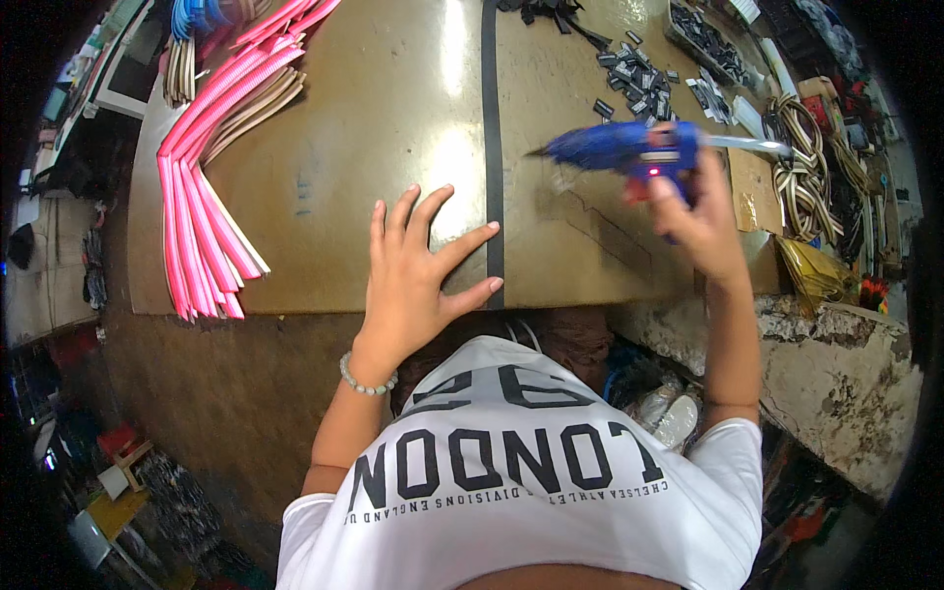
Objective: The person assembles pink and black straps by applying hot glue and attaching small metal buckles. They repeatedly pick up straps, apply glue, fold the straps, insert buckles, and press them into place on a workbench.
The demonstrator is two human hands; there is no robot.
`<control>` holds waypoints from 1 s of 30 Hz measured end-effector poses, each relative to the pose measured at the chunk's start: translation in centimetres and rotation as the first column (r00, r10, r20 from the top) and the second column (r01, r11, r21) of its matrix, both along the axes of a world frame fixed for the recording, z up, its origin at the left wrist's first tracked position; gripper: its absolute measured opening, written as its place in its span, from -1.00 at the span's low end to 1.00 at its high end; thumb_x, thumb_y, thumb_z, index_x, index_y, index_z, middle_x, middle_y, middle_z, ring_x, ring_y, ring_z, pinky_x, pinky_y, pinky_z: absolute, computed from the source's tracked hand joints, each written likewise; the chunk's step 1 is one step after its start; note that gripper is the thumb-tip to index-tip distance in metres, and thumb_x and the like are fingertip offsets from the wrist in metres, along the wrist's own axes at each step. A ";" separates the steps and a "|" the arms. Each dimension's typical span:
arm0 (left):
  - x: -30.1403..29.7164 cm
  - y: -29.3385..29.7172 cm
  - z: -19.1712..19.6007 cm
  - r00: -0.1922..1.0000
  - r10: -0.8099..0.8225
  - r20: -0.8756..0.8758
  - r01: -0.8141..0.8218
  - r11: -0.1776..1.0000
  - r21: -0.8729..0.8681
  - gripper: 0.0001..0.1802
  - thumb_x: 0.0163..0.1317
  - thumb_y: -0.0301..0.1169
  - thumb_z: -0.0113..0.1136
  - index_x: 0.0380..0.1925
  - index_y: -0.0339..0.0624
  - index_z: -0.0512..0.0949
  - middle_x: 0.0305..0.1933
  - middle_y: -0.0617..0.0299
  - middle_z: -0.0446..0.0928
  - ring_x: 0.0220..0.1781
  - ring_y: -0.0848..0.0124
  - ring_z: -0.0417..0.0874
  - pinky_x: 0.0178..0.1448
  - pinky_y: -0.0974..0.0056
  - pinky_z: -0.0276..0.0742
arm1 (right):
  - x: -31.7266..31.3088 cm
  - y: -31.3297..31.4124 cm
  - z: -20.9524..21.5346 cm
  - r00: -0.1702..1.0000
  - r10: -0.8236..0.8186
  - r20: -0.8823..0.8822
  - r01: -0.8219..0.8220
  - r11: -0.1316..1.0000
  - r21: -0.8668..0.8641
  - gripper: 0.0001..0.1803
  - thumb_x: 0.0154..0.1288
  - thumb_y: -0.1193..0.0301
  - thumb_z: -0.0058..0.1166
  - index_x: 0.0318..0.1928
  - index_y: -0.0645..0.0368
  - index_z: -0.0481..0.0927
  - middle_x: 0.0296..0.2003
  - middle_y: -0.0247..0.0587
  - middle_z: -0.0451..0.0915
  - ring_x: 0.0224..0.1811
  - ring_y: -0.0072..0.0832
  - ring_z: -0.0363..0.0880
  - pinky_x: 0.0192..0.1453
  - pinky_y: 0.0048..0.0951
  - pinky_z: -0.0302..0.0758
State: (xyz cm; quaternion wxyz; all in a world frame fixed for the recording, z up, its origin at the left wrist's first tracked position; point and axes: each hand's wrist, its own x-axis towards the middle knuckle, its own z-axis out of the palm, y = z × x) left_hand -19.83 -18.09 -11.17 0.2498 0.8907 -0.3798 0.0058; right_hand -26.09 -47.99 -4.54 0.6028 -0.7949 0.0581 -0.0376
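Note:
My right hand (700, 211) grips a blue hot glue gun (615, 146) above the tabletop, its dark nozzle pointing left. A clear glue stick (747, 144) sticks out of the gun's back end, and a small red light glows on its side. My left hand (411, 261) lies on the table with its fingers spread. Its thumb and index fingertips touch a long black strip (495, 147), which runs straight from the near table edge to the far side.
Pink and cream strips (202, 197) lie bundled at the left of the brown table (344, 226). Small black pieces (639, 81) are scattered at the back right, beside a clear tray (706, 44) of more. Coiled cords (801, 182) and a yellow packet (814, 270) lie at the right.

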 end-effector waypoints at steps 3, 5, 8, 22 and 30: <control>0.0 0.0 0.0 1.000 0.005 -0.025 -0.005 1.000 -0.006 -0.41 -0.03 -0.01 0.46 0.09 0.36 0.63 0.40 0.10 0.30 0.48 -0.05 0.17 0.54 -0.27 -0.08 | 2.8 2.0 -0.8 0.996 0.059 0.070 -0.025 0.907 -0.420 -0.39 0.24 0.20 0.34 0.13 0.26 0.36 -0.16 -0.09 0.65 -0.15 -0.33 0.65 0.01 -0.35 0.53; 0.0 0.0 0.0 1.000 -0.002 -0.021 0.002 1.000 -0.011 -0.43 -0.02 -0.03 0.46 0.08 0.35 0.63 0.39 0.11 0.29 0.47 -0.06 0.17 0.51 -0.31 -0.05 | 3.5 2.0 -1.4 0.996 0.061 0.061 -0.027 0.889 -0.456 -0.40 0.23 0.20 0.35 0.11 0.26 0.37 -0.17 -0.06 0.66 -0.16 -0.28 0.66 -0.01 -0.33 0.54; 0.1 0.0 0.0 1.000 -0.002 -0.031 0.001 1.000 -0.018 -0.43 -0.02 -0.02 0.46 0.08 0.35 0.63 0.38 0.11 0.28 0.47 -0.05 0.16 0.50 -0.33 -0.05 | 3.6 1.5 -2.2 0.996 0.084 0.040 -0.056 0.883 -0.466 -0.41 0.22 0.21 0.36 0.10 0.24 0.37 -0.20 0.00 0.67 -0.18 -0.19 0.69 -0.05 -0.29 0.55; 0.0 0.1 0.1 1.000 0.003 -0.015 -0.003 1.000 -0.014 -0.42 -0.03 -0.01 0.47 0.08 0.38 0.63 0.38 0.10 0.31 0.48 -0.05 0.17 0.54 -0.25 -0.06 | 6.8 1.3 -2.3 0.952 0.294 0.084 -0.142 0.670 -0.729 -0.50 0.27 0.23 0.26 0.11 0.15 0.39 -0.21 -0.02 0.68 -0.28 -0.06 0.70 -0.23 -0.27 0.60; 0.6 2.2 0.8 0.993 0.049 -0.107 -0.085 0.930 -0.357 -0.53 0.13 -0.19 0.40 0.05 -0.03 0.63 0.24 0.05 0.46 0.32 0.04 0.42 0.42 0.02 0.28 | -1.9 -6.3 -1.2 0.761 -0.495 0.419 0.644 0.502 -0.577 -0.60 0.44 0.25 0.12 0.19 0.11 0.49 0.04 -0.05 0.63 -0.04 -0.27 0.62 0.14 -0.23 0.48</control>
